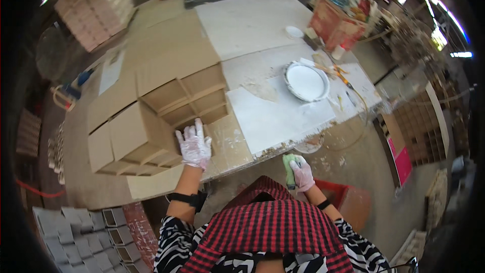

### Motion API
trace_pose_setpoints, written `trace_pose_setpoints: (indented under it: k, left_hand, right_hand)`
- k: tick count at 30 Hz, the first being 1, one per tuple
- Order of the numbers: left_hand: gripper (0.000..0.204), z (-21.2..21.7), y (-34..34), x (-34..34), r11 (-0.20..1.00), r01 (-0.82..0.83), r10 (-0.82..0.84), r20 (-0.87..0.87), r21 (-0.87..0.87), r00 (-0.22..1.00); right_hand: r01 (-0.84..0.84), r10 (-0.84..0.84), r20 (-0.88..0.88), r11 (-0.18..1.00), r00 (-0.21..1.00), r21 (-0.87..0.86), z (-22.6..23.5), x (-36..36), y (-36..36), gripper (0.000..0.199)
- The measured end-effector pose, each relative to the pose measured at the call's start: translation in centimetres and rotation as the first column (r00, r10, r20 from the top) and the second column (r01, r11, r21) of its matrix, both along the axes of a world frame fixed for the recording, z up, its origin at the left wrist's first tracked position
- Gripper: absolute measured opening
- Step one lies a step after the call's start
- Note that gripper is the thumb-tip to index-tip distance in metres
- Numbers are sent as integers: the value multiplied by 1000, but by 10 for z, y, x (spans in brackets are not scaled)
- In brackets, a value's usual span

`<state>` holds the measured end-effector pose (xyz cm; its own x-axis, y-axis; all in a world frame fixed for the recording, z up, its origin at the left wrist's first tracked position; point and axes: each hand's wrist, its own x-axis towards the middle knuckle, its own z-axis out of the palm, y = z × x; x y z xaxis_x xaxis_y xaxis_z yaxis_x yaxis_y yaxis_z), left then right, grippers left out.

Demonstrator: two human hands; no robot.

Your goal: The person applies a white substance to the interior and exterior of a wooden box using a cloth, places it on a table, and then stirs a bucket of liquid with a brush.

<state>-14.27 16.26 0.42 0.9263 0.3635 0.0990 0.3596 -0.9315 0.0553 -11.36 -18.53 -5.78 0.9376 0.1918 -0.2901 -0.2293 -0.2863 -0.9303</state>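
- Your left hand (195, 145) is spread out, gripping nothing, at the near edge of the brown compartmented box (206, 103); whether it presses cannot be told. Flat, light pressure should steady the thin dividers without bending them.
- Your right hand (303, 176) is closed around a green pad (289, 171), off the near edge of the table (81, 172). Keep that grip loose enough not to wring it.
- The brown panels (132, 130) left of your left hand look easy to knock; mind your forearm.
- The white dish (286, 82) stands beyond your right hand: best reach around it.
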Motion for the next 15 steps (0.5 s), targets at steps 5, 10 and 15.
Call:
trace_pose_setpoints:
  k: [5, 10, 15]
  left_hand:
    - [74, 28, 25, 12, 989, 29, -62, -224, -148, 973]
    - [58, 24, 27, 16, 901, -42, -26, -152, -431, 988]
    - [38, 52, -12, 20, 709, -54, 146, 72, -703, 987]
  right_hand:
    - [241, -174, -213, 906, 961, 348, -3, 21, 6, 33]
    - [421, -28, -544, 667, 839, 615, 6, 40, -9, 42]
    - [456, 45, -549, 501, 835, 735, 20, 57, -5, 48]
